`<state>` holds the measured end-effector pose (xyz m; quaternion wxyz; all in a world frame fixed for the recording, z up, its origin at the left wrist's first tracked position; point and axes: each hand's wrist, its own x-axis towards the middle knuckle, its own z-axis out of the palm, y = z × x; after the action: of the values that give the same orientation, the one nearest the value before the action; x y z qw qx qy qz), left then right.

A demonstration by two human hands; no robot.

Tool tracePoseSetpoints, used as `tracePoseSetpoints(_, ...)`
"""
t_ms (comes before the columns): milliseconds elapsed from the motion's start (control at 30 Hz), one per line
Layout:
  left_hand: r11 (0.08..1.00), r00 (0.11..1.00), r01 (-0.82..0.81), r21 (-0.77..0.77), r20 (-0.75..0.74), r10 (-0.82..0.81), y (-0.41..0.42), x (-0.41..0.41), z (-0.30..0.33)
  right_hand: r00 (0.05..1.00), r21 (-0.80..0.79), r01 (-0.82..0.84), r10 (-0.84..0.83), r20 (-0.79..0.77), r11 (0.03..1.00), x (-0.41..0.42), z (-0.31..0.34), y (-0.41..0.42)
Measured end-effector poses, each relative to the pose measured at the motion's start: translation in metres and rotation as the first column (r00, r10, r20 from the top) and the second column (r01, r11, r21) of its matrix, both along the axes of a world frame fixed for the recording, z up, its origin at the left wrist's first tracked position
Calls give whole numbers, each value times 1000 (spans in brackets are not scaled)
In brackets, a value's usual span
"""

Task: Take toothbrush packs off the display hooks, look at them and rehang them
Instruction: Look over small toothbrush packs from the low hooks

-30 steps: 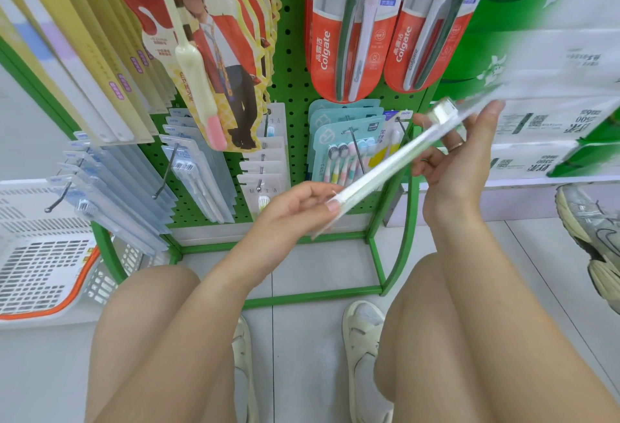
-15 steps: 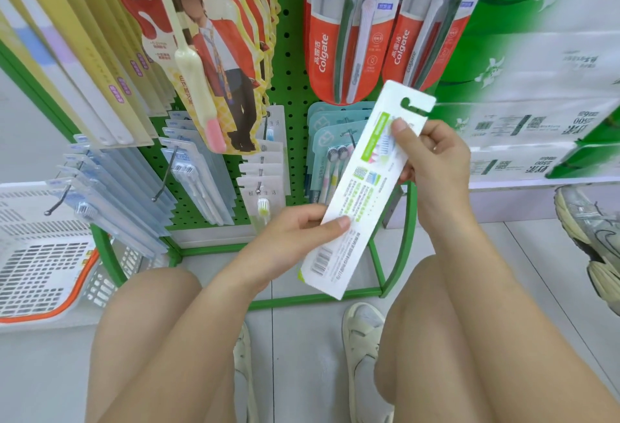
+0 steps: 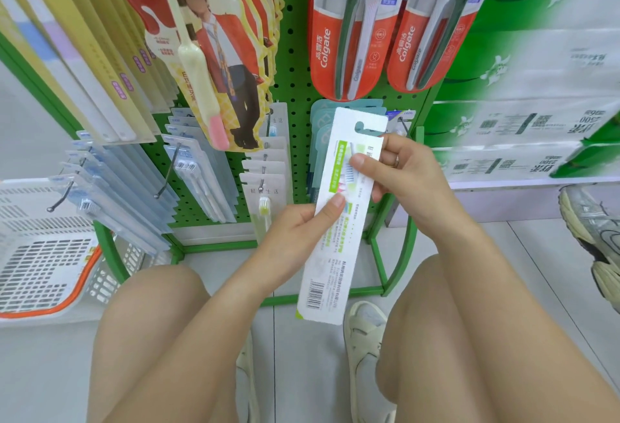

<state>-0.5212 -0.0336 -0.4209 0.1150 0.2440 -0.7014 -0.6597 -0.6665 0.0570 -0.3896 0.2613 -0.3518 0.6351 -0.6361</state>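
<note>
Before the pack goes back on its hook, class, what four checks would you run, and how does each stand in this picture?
1. Both hands hold the toothbrush pack: ok. The left hand pinches its middle and the right hand its upper part.
2. Hang hole uncovered: ok, it shows above the right thumb.
3. Hole end towards the green pegboard: ok, the barcode end points at the floor.
4. Target hook free: cannot tell. A bare hook shows beside the pack, but whether it is the pack's own is not shown.
</note>
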Motion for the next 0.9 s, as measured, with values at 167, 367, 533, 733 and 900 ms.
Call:
tracePoseSetpoints(167, 917, 981, 193, 350, -92, -172, 0, -1, 7, 997, -68, -71, 73, 35, 995, 2, 3, 2)
tracePoseSetpoints(367, 977, 990, 139, 163, 14, -143, 3, -6, -4, 995, 52, 96, -97, 26, 994, 5, 2, -5)
tracePoseSetpoints(533, 931, 983, 37, -362, 183, 32, 7, 0, -17, 987, 73, 158, -159, 8, 985, 5, 1, -3)
tracePoseSetpoints(733, 755, 962, 72, -652, 244, 119, 4, 2, -20, 955, 83, 233, -212, -210, 969, 1, -9, -4)
tracePoseSetpoints(900, 521, 940, -313, -794, -181, 288, -1, 10, -9, 902, 91, 342, -299, -311, 935, 1, -12, -9)
